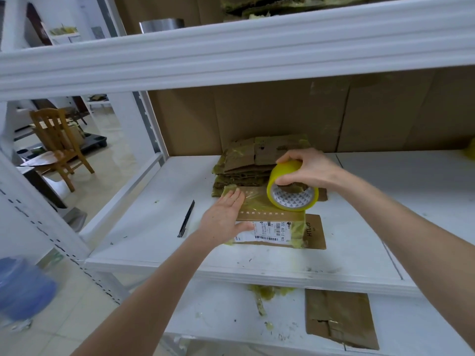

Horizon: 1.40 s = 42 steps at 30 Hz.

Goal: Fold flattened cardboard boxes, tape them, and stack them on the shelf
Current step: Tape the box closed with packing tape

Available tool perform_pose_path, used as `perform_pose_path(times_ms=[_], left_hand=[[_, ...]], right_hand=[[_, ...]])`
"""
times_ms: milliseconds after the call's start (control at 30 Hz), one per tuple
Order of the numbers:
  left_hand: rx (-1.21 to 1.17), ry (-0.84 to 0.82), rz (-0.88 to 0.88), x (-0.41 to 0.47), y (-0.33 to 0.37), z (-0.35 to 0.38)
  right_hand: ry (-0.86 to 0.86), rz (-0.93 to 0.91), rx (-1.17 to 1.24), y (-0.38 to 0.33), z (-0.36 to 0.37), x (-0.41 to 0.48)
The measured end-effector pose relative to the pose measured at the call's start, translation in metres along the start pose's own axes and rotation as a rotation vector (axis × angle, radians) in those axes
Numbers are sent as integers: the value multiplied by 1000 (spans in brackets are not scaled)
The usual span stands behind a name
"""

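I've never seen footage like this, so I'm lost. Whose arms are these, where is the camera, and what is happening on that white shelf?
There is no machine here. A person wears one camera on the head, and it looks down at their own two arms. The left hand lies flat on a small cardboard box, pressing it onto the white shelf. The right hand grips a roll of yellow tape, held over the top of the box. Behind the box sits a stack of flattened cardboard. A thin black tool lies on the shelf beside the left hand.
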<state>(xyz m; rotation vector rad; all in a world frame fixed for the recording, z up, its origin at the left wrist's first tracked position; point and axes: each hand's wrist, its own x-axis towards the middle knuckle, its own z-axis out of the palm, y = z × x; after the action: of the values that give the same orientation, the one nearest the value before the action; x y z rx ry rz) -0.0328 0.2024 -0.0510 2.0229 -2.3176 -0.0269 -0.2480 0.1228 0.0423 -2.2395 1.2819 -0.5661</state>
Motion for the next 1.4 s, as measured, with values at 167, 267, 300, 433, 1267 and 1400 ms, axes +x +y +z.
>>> perform_pose_path(times_ms=[167,267,300,433,1267,1400], left_hand=[[33,-27,27,-4,6,-5],[77,-45,10,3,16,-11],[81,-27,-9,6,24,-13],[30,-17,-79,9,52,-5],[165,-74,6,6,48,3],[118,-84,-40,6,54,-2]], right_hand=[[-38,-4,-46,4,-2,1],[-100,-47,-23,9,-1,-6],[-91,-65,17,11,1,-9],[72,12,303,28,7,-23],[-76,72,113,80,-22,-45],[-74,116,73,97,-7,-52]])
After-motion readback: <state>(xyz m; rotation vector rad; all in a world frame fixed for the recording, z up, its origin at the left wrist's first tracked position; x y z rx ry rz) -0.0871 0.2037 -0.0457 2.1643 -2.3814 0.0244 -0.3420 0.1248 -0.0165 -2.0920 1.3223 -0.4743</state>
